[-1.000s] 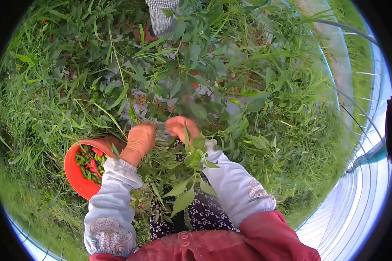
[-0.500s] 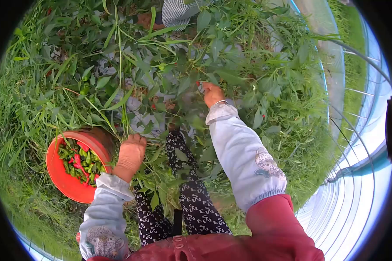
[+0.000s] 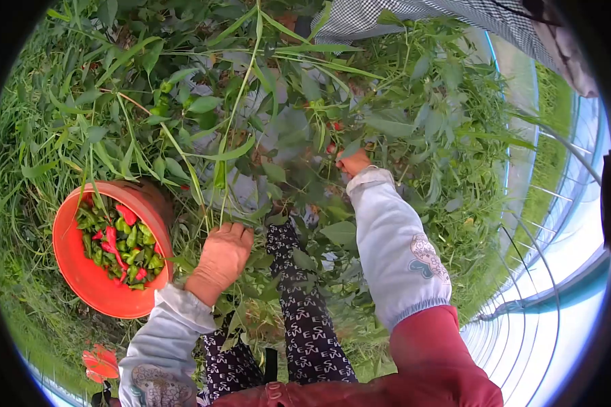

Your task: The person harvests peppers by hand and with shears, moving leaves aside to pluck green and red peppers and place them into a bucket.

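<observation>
An orange-red bucket (image 3: 64,251) lies tipped toward me at the left, with green peppers (image 3: 132,237) and red peppers (image 3: 110,239) inside. Just right of it, my left hand (image 3: 224,256) is closed, knuckles up, at the base of long stems; its fingertips are hidden. My right hand (image 3: 354,161) reaches into the pepper plants (image 3: 305,183), fingers bent and partly covered by leaves. Close to its fingertips shows a small red pepper (image 3: 331,148), and another red spot sits slightly above. Whether the fingers hold anything is hidden.
Another person in a checkered garment (image 3: 428,20) is bent over at the top right. Tall grass (image 3: 34,136) surrounds the plants. Greenhouse hoops and plastic sheeting (image 3: 523,339) run along the right. A red object (image 3: 100,363) shows at the lower left.
The view has shifted, and far more of the other person shows at the top right. My right hand sits lower and deeper in the leaves; my left hand stays near the bucket.
</observation>
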Available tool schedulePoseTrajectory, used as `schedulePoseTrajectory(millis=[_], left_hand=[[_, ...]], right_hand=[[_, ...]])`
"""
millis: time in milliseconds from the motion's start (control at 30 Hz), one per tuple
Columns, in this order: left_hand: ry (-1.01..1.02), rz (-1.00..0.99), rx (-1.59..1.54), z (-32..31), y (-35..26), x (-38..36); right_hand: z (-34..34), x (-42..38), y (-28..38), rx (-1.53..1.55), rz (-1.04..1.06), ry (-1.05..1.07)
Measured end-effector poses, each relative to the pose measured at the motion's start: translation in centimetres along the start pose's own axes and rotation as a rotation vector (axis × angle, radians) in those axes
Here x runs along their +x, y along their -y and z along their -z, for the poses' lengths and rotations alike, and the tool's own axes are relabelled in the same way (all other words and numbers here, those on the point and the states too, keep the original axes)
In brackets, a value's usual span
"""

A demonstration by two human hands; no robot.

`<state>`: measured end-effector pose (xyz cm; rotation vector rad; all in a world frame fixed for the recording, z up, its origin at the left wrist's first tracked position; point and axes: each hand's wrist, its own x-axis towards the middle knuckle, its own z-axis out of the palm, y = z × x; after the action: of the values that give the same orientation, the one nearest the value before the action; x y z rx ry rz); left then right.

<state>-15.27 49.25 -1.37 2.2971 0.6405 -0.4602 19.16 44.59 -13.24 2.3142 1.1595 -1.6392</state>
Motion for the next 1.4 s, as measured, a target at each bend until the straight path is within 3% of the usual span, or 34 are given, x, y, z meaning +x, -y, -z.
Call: schedulePoseTrajectory(millis=[67, 233, 300, 467, 633, 867, 933, 1000, 1067, 1133, 1167, 1267, 1333, 1400], left_hand=[[-0.075, -0.038, 0.064, 1.2, -0.7, 0.5], [-0.247, -0.065, 0.056, 4.1, -2.8, 2.7], [-0.342, -0.073, 0.02, 4.7, -3.3, 3.3], [-0.291, -0.049, 0.024, 4.2, -3.2, 3.0], [-0.247, -0.053, 0.0, 3.1, -2.4, 1.8], [-0.272, -0.054, -0.006, 2.9, -1.7, 0.9], [-0.29, -0.062, -0.018, 2.9, -1.4, 0.5], [-0.314, -0.066, -0.039, 2.9, -1.3, 0.2], [-0.321, -0.065, -0.088, 2.8, -1.0, -0.2], [-0.331, -0.075, -0.132, 2.7, -0.8, -0.6], [-0.335, -0.088, -0.169, 2.7, -0.6, -0.8], [-0.363, -0.108, -0.216, 2.7, -0.2, -1.0], [-0.387, -0.128, -0.229, 2.6, -0.3, -0.9], [-0.422, -0.048, -0.597, 2.7, -0.6, -0.3]], right_hand=[[-0.5, -1.0, 0.6, 0.781, -0.439, -0.172], [-1.1, -2.7, -0.4, 0.963, -0.542, -0.297], [-1.7, -3.6, -0.8, 1.073, -0.514, -0.384], [-3.5, -7.3, -0.6, 1.317, -0.303, -0.612], [-5.1, -10.7, 0.7, 1.502, -0.236, -0.729], [-7.4, -13.0, 5.0, 0.908, -0.11, -0.57], [-7.7, -13.5, 6.6, 0.953, -0.06, -0.593], [-7.6, -15.7, 8.7, 0.297, 0.204, -0.462], [-8.3, -16.6, 11.2, 0.325, 0.233, -0.402], [-8.2, -15.7, 13.0, 0.963, 0.052, -0.232], [-7.8, -14.5, 13.9, 1.009, -0.034, -0.234], [-6.9, -11.3, 16.6, 1.224, -0.035, -0.229], [-8.7, -9.4, 17.5, 1.071, 0.036, -0.226], [-9.8, -8.0, 19.4, 0.909, 0.058, -0.158]])
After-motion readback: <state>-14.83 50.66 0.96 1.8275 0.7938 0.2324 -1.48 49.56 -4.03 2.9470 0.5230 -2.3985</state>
